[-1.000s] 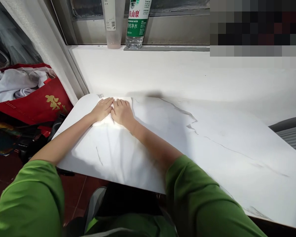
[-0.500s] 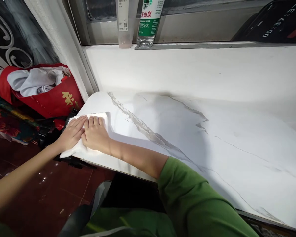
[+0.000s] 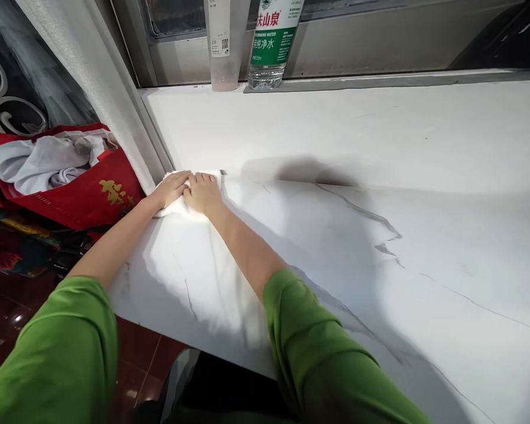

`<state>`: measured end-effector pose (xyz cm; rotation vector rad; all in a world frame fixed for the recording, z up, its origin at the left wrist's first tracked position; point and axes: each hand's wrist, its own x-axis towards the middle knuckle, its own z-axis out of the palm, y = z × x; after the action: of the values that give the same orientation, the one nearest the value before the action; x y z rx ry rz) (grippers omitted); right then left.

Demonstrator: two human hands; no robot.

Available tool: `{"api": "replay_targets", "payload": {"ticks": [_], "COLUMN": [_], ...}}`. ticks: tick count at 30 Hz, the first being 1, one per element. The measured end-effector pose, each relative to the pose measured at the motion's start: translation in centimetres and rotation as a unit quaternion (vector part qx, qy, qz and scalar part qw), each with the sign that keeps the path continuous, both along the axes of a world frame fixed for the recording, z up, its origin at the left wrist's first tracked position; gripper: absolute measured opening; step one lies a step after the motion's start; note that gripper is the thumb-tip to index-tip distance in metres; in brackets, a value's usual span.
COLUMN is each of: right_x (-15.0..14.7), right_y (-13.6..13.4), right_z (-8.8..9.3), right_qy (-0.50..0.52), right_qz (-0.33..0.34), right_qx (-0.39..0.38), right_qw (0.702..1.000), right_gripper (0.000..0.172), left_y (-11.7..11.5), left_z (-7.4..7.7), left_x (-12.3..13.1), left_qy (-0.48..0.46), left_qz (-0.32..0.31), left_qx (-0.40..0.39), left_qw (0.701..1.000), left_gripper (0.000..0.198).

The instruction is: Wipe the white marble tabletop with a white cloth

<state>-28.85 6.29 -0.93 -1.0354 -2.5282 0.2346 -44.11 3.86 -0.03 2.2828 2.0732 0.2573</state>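
Two-handed flat grip on a cloth at the far left end of a counter. The left hand (image 3: 171, 189) and the right hand (image 3: 202, 193) lie side by side, touching or nearly so, palms down. Neither is closed round anything: the fingers of the left are extended, those of the right slightly bent, and both press on the white cloth (image 3: 176, 207) beneath. Whether any fold is pinched under the palms cannot be told.

The cloth lies left of centre in the upper half of the frame, its far edge close to the wall (image 3: 335, 126). Half a second earlier it lay over the near left edge of the counter (image 3: 318, 235); it now occupies the far corner, and the near part shows bare, grey veins visible. The shift suggests that both hands work the cloth as one unit over this end, with the far corner now covered.

Farther out, green sleeves (image 3: 66, 335) enter from the lower frame. At left, a red bag (image 3: 77, 203) holding pale fabric (image 3: 39, 164) sits beside a white curtain (image 3: 92, 76). At top centre, a translucent container (image 3: 224, 68) and a green-labelled bottle (image 3: 274, 47) stand on the sill.
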Motion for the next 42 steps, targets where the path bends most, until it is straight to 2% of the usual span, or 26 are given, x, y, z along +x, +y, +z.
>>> {"api": "replay_targets", "payload": {"ticks": [2, 4, 6, 9, 13, 20, 22, 24, 26, 29, 32, 37, 40, 42], "right_x": [0.2, 0.5, 0.9, 1.9, 4.5, 11.5, 13.1, 13.9, 14.0, 13.0, 11.7, 10.6, 11.3, 12.0], "right_y": [1.2, 1.5, 1.0, -0.8, -4.8, -15.1, -17.2, -18.2, -18.0, -15.4, -10.8, -2.0, 1.7, 3.0], "right_z": [-0.4, -0.6, -0.7, -0.4, -0.2, -0.3, -0.3, -0.1, 0.1, 0.4, 0.3, -0.4, -0.8, -1.1], "right_qy": [0.007, 0.010, 0.008, -0.001, -0.006, -0.012, -0.017, -0.032, -0.054, -0.072, -0.060, -0.054, -0.060, -0.054], "right_qz": [-0.012, -0.015, -0.015, -0.003, 0.041, 0.111, 0.119, 0.118, 0.108, 0.083, 0.056, 0.003, -0.014, -0.016], "right_qx": [-0.003, 0.001, 0.008, 0.016, 0.035, 0.054, 0.045, 0.026, 0.004, -0.004, 0.021, 0.043, 0.047, 0.046], "right_qw": [1.000, 1.000, 1.000, 1.000, 0.999, 0.992, 0.992, 0.992, 0.993, 0.994, 0.996, 0.998, 0.997, 0.997], "right_gripper": [0.049, 0.049, 0.049, 0.048, 0.048, 0.057, 0.059, 0.061, 0.063, 0.062, 0.056, 0.050, 0.050, 0.051], "left_y": [1.5, 1.7, 0.9, -1.5, -6.9, -19.5, -21.7, -22.7, -22.1, -18.9, -13.4, -3.2, 0.9, 2.2], "left_z": [0.0, -0.1, -0.1, 0.0, 0.3, 0.1, 0.0, 0.0, 0.0, 0.0, -0.1, -0.6, -0.8, -1.0], "left_x": [0.4, 0.8, 1.1, 2.0, 4.7, 11.9, 13.4, 14.4, 14.7, 14.2, 13.2, 12.1, 12.7, 13.4], "left_qy": [0.000, 0.002, 0.004, 0.008, 0.019, 0.021, 0.022, 0.023, 0.023, 0.020, 0.015, -0.006, -0.020, -0.027], "left_qz": [-0.006, -0.016, -0.023, -0.015, 0.013, 0.047, 0.041, 0.029, 0.022, 0.031, 0.039, 0.018, 0.005, 0.005], "left_qx": [-0.003, 0.002, 0.011, 0.017, 0.002, 0.012, 0.013, 0.009, 0.001, -0.009, -0.002, 0.025, 0.033, 0.038], "left_qw": [1.000, 1.000, 1.000, 1.000, 1.000, 0.999, 0.999, 0.999, 1.000, 0.999, 0.999, 1.000, 0.999, 0.999], "left_gripper": [0.057, 0.057, 0.056, 0.056, 0.057, 0.059, 0.059, 0.059, 0.060, 0.060, 0.059, 0.054, 0.053, 0.053]}}
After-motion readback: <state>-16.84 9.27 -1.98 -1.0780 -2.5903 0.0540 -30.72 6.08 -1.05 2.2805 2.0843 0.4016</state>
